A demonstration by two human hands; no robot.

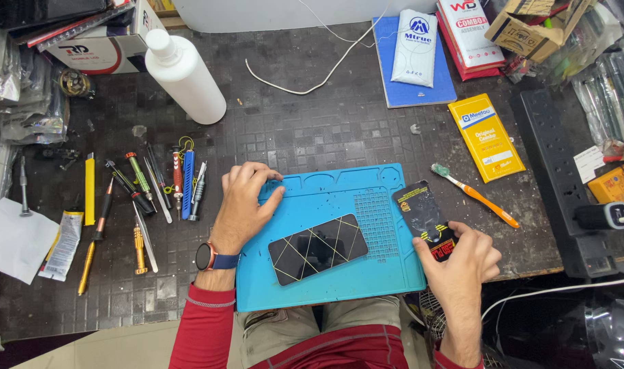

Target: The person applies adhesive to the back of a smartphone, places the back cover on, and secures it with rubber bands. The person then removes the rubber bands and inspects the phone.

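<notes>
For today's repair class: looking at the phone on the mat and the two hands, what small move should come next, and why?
Probably bring the black pack in the right hand over to the left hand to open it. The phone lies face up on the blue mat with nothing on it, the pack looks unopened, and the left hand rests idle on the mat's edge.

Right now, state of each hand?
Left hand: open, fingers spread flat on the blue work mat, holding nothing.
Right hand: closed on a black packet at the mat's right edge.
</notes>
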